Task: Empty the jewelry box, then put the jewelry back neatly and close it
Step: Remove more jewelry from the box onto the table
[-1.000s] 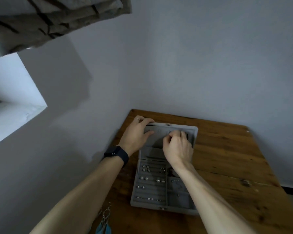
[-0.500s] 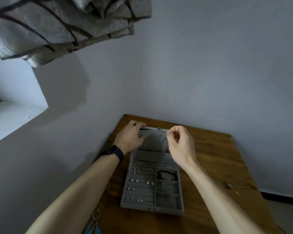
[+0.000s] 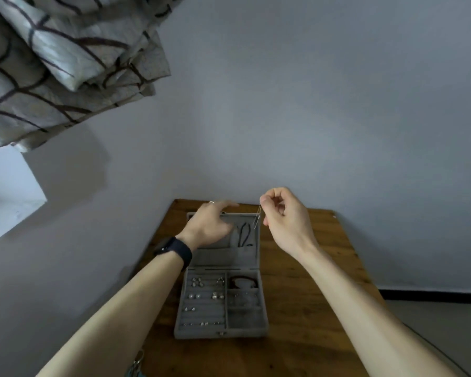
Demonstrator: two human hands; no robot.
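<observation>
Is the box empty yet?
No: earrings sit in the box's slotted rows, a dark band lies in a right compartment, and the right hand pinches a chain.

The left hand (image 3: 211,227) hides the left half of the lid (image 3: 246,253). The thin silver piece (image 3: 257,221) pinched by the right hand (image 3: 286,221) is too small to identify. The bottom edge cuts off a blue item (image 3: 136,369), and the right compartments of the jewelry box (image 3: 220,332) are blurred
</observation>
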